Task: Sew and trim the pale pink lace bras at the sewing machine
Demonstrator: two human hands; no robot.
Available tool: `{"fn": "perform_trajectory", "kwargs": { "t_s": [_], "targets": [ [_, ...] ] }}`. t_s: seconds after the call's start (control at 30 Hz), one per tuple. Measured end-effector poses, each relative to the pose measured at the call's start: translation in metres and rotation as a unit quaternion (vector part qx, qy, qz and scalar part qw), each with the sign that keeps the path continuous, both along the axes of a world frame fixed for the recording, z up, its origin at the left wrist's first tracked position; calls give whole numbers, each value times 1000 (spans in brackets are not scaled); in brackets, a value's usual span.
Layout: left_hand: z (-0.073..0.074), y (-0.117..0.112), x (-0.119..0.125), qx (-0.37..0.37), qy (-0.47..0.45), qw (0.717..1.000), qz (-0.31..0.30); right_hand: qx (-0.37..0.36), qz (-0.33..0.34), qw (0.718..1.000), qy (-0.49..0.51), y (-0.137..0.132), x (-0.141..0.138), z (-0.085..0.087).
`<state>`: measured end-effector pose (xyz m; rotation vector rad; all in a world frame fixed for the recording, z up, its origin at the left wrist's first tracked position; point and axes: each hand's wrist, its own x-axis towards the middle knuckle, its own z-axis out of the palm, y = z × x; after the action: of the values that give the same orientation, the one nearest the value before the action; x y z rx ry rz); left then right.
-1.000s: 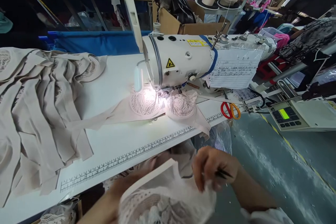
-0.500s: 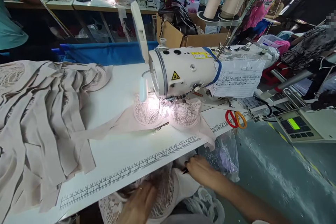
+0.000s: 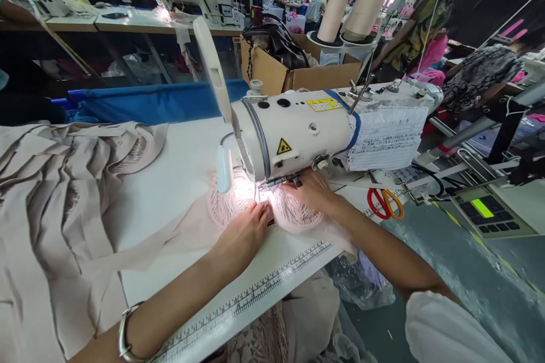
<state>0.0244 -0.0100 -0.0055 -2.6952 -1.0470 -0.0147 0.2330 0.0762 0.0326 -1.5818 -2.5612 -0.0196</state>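
A pale pink bra with lace cups lies on the white sewing table under the head of a sewing machine. My left hand is closed on the bra's middle, between the cups, just in front of the lit needle area. On the right cup, my right hand grips the lace edge close to the presser foot; its fingers are partly hidden behind the machine's parts. The bra's left wing stretches across the table towards a pile of similar pieces.
Orange and red scissors hang at the table's right edge, near a control panel. A ruler strip runs along the front edge. More lace pieces lie below it. Thread cones and a cardboard box stand behind.
Both hands have risen from the lace pieces below the table edge to the bra under the needle. The camera view has shifted slightly.
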Motion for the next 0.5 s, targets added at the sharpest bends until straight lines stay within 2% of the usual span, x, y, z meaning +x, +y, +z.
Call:
{"fn": "perform_trajectory", "kwargs": {
  "t_s": [0.1, 0.27, 0.4, 0.5],
  "targets": [
    [-3, -1, -4, -11, -45, 999, 17, -22, 27, 999, -7, 22, 0, -12],
    [-4, -2, -7, -28, -68, 997, 31, -52, 70, 996, -26, 32, 9, -17],
    [5, 0, -3, -44, -85, 993, 74, -71, 105, 991, -42, 30, 11, -17],
    [14, 2, -1, -73, -97, 987, 102, -81, 172, 981, -41, 24, 12, -15]
  ]
}}
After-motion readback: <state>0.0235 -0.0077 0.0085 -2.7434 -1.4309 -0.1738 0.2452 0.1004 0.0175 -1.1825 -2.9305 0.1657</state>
